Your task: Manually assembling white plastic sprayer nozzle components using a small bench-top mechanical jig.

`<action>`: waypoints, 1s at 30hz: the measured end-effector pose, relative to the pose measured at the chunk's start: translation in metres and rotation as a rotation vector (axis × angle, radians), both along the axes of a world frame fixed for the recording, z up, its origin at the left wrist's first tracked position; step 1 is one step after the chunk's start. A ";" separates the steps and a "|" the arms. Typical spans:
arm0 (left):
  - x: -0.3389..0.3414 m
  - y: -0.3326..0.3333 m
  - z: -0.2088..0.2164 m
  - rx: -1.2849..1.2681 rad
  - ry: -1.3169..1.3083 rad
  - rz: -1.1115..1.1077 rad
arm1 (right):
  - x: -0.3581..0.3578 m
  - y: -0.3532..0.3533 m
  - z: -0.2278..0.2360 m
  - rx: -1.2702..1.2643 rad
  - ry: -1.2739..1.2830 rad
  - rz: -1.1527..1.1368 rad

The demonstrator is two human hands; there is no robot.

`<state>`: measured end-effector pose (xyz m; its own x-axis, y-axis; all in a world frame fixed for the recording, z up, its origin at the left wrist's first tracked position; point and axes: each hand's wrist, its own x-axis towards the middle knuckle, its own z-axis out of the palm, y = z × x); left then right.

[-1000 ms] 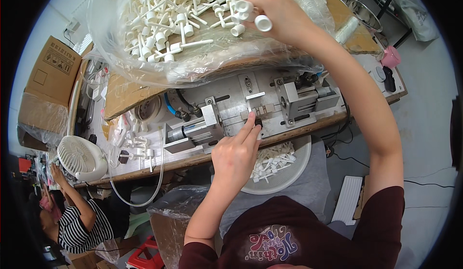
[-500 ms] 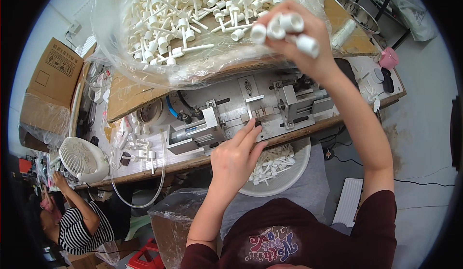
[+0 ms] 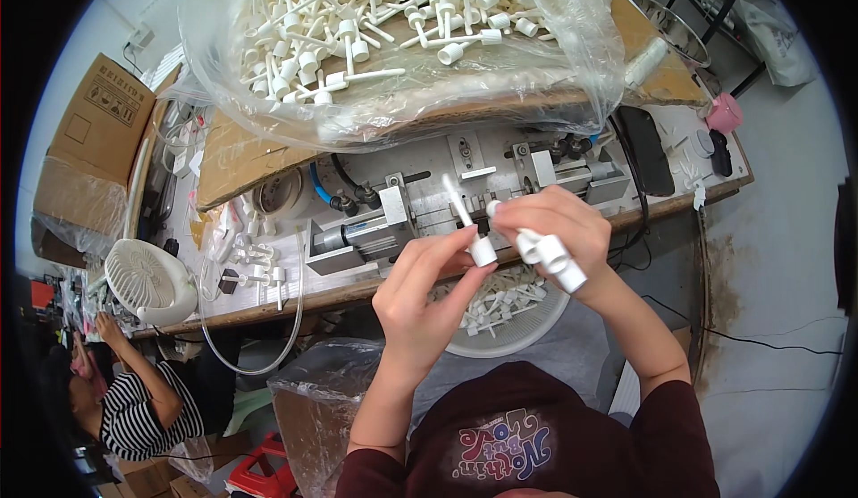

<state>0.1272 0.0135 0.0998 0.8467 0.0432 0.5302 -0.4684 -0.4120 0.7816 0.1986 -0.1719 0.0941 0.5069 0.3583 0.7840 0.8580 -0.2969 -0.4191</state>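
Observation:
My left hand (image 3: 418, 297) pinches one white capped stick (image 3: 483, 250) by its cap, with the thin stem tilted up over the metal clamping fixture (image 3: 438, 208). Close beside it, my right hand (image 3: 565, 225) is closed round several more white capped sticks (image 3: 552, 252), their caps poking out below the fingers. Both hands are above the front edge of the workbench. Part of the fixture's middle is hidden behind my fingers. Under the bench edge, a white basket (image 3: 500, 352) holds many of the same pieces.
A clear plastic bag (image 3: 536, 96) full of capped sticks lies on cardboard (image 3: 255, 154) behind the fixture. On the left stand a white fan (image 3: 147, 284) and loose pieces (image 3: 259, 275). A black phone (image 3: 645, 151) lies right. Another person (image 3: 147, 400) works at far left.
My right hand has come down from the bag to the fixture, still holding the bunch. My left hand has lifted a capped stick off the fixture area.

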 end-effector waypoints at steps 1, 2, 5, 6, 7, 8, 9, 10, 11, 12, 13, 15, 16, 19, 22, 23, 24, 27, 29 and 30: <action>0.000 0.000 -0.001 0.054 -0.008 0.008 | -0.002 -0.002 -0.004 0.030 0.031 -0.034; -0.002 0.000 -0.003 0.126 0.020 0.008 | -0.008 -0.002 0.000 0.102 0.147 -0.068; -0.002 -0.001 -0.015 0.374 0.023 0.025 | -0.019 -0.010 -0.004 0.275 0.472 -0.120; 0.001 -0.002 -0.018 0.477 -0.030 0.046 | -0.022 -0.012 -0.005 0.317 0.542 -0.103; 0.003 -0.003 -0.022 0.581 -0.084 0.066 | -0.025 -0.011 -0.004 0.374 0.619 -0.086; 0.004 -0.004 -0.026 0.605 -0.071 0.055 | -0.030 -0.009 -0.002 0.431 0.697 -0.071; 0.006 -0.006 -0.029 0.619 -0.057 0.038 | -0.032 -0.009 0.000 0.488 0.775 -0.056; 0.007 -0.007 -0.031 0.633 -0.042 0.021 | -0.034 -0.010 -0.001 0.427 0.768 -0.064; 0.008 -0.008 -0.033 0.648 -0.029 0.005 | -0.034 -0.010 -0.001 0.444 0.770 -0.067; 0.008 -0.008 -0.034 0.645 -0.028 0.016 | -0.035 -0.009 -0.002 0.461 0.771 -0.069; 0.009 -0.008 -0.035 0.642 -0.026 0.028 | -0.035 -0.008 -0.003 0.478 0.773 -0.071; 0.009 -0.009 -0.038 0.631 -0.026 0.065 | -0.035 -0.010 -0.004 0.434 0.778 -0.088; 0.010 -0.010 -0.039 0.621 -0.028 0.090 | -0.036 -0.010 -0.004 0.412 0.781 -0.096; 0.011 -0.009 -0.035 0.699 -0.057 0.108 | -0.036 -0.010 -0.006 0.434 0.809 -0.079; 0.014 -0.006 -0.025 0.742 -0.069 0.090 | -0.037 -0.009 -0.005 0.445 0.807 -0.066; 0.014 -0.006 -0.024 0.740 -0.070 0.080 | -0.037 -0.008 -0.005 0.454 0.799 -0.062; 0.014 -0.006 -0.024 0.739 -0.066 0.085 | -0.037 -0.007 -0.004 0.463 0.791 -0.058; 0.014 -0.007 -0.025 0.743 -0.054 0.094 | -0.037 -0.008 -0.001 0.518 0.857 -0.021; 0.014 -0.008 -0.024 0.752 -0.037 0.092 | -0.037 -0.009 0.000 0.560 0.923 0.001; 0.013 -0.008 -0.024 0.761 -0.030 0.094 | -0.037 -0.007 0.000 0.578 0.951 0.006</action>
<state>0.1405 0.0059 0.0761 0.8424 -0.2720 0.4652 -0.4215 -0.8704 0.2544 0.1617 -0.1793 0.0945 0.9895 0.0695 0.1265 0.1142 0.1589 -0.9807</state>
